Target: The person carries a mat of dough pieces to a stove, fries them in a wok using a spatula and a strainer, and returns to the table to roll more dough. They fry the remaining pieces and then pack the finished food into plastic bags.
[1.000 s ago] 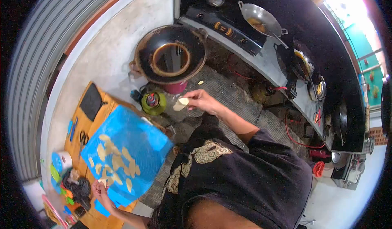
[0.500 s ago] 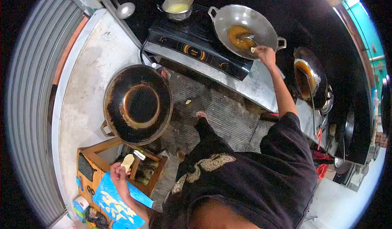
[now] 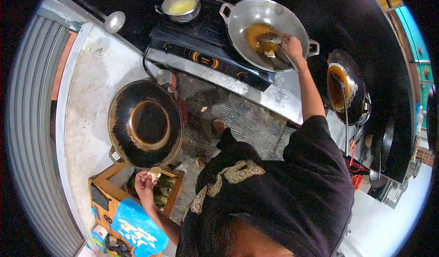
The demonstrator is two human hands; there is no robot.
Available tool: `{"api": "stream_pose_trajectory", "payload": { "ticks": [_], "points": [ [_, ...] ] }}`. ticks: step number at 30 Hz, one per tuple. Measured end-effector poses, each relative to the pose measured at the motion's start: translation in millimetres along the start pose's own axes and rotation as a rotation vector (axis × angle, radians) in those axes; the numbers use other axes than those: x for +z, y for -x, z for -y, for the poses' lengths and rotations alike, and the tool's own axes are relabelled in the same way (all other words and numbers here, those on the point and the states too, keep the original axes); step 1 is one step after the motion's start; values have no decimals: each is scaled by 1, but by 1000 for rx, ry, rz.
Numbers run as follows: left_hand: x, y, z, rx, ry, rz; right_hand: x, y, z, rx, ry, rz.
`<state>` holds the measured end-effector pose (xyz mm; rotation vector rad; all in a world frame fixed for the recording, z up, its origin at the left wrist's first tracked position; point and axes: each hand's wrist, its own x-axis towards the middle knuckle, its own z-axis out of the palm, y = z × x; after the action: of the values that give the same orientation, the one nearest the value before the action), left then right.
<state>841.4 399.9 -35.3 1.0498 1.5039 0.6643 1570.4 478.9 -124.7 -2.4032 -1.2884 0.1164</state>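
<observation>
My left hand (image 3: 145,183) pinches a flat, pale piece of dough (image 3: 154,172) near the lower rim of a blackened wok (image 3: 123,138). Over a silver wok (image 3: 292,21), my right hand (image 3: 291,48) is free of dough, its fingers slightly curled and close to a ladle (image 3: 287,55). The ladle rests in the wok with its head in the brown oil (image 3: 260,29). One pale dough piece (image 3: 270,54) lies at the lower edge of the oil. More flat pieces (image 3: 135,232) are spread on a blue sheet (image 3: 132,210) by my left forearm.
A metal pot (image 3: 196,7) of yellowish liquid sits on the black stove (image 3: 206,58). To the right, another dark wok (image 3: 359,74) holds brown oil and a long-handled utensil. A ladle (image 3: 114,22) lies at upper left. A wooden frame (image 3: 107,174) stands below the blackened wok.
The pale piece that was in my right fingers is now in the silver wok. My left hand has moved up toward the blackened wok with its dough. The view has shifted slightly.
</observation>
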Motion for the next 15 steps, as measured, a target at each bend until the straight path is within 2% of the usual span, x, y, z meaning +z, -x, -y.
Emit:
{"api": "stream_pose_trajectory", "payload": {
  "ticks": [1,4,7,10,11,14,15],
  "points": [
    [4,-3,1,10,-26,12,-7,-1,4,84,-88,36],
    [15,-14,2,39,-104,44,-4,-5,-10,-81,-120,104],
    [31,-20,-11,57,-189,62,-7,-5,29,-180,-6,286],
    [42,-20,-15,63,-199,51,51,-40,20,-317,23,246],
    [42,-19,-11,58,-166,48,58,-50,27,-323,-20,296],
    [51,-15,-10,34,-99,28,82,-76,45,-277,151,281],
    [56,-8,-14,13,-101,14,88,-87,50,-272,237,361]
  ]
}}
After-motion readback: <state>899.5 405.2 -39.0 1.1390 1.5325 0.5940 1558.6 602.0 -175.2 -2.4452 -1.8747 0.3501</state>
